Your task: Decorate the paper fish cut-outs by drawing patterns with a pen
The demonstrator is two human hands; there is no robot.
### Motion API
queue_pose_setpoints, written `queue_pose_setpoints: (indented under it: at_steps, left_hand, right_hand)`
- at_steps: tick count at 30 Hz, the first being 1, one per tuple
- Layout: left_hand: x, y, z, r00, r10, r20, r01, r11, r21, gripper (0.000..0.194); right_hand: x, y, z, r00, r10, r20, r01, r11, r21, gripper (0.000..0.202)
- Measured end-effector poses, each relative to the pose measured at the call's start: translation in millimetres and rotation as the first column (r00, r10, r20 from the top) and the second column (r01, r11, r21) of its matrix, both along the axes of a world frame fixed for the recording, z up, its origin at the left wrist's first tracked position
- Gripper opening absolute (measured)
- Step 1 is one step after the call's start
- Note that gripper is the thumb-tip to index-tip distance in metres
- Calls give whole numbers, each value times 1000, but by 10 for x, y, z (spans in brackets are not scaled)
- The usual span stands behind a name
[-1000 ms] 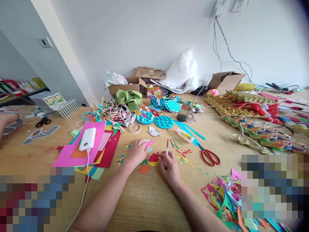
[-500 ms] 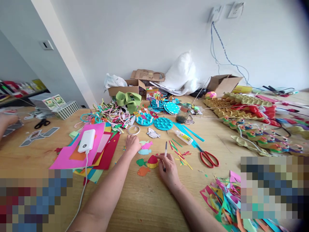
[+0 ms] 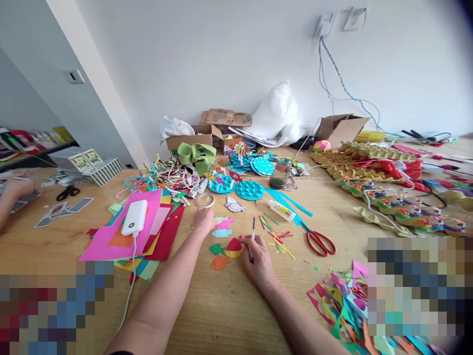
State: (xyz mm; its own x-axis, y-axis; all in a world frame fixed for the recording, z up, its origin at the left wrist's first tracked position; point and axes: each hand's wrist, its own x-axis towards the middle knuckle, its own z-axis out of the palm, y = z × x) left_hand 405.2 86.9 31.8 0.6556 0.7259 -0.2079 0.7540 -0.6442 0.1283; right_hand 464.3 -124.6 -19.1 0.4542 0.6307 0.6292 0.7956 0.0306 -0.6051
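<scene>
My left hand (image 3: 205, 221) rests on the table just left of the pink paper fish (image 3: 224, 223), its fingers bent and partly hidden by the hand's back. A pen (image 3: 253, 229) stands nearly upright in my right hand (image 3: 256, 252), whose fingertips touch the red and yellow fish (image 3: 234, 248). Green (image 3: 218, 248) and orange (image 3: 220, 262) fish lie between my arms, with a light blue fish (image 3: 221, 233) above them. A white fish cutout (image 3: 235, 204) and a roll of tape (image 3: 205, 199) lie farther back.
Red-handled scissors (image 3: 320, 243), a glue bottle (image 3: 282, 210) and thin paper strips (image 3: 277, 236) are on the right. Coloured sheets (image 3: 168, 231) with a white power bank (image 3: 134, 217) lie left. Another person's hand (image 3: 20, 187) is at far left.
The view has shifted slightly. At far left, the other person's hand shows more fully. My own hands and the fish have hardly moved.
</scene>
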Motion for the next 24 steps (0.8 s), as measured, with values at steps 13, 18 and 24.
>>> queue_pose_setpoints:
  at_steps: [13,18,24]
  left_hand:
    - [24,46,-97,998,-17,68,17,1000,3,31]
    - [23,51,-103,994,-35,99,36,999,-4,31]
    - [21,38,-96,990,-34,140,39,999,-32,29]
  right_hand:
    - [2,-7,-21,1000,0,-7,0,1000,-10,28]
    - [8,-13,-40,1000,7,-6,-7,1000,-28,29]
    - [3,-7,-38,1000,-7,-17,6,1000,-24,28]
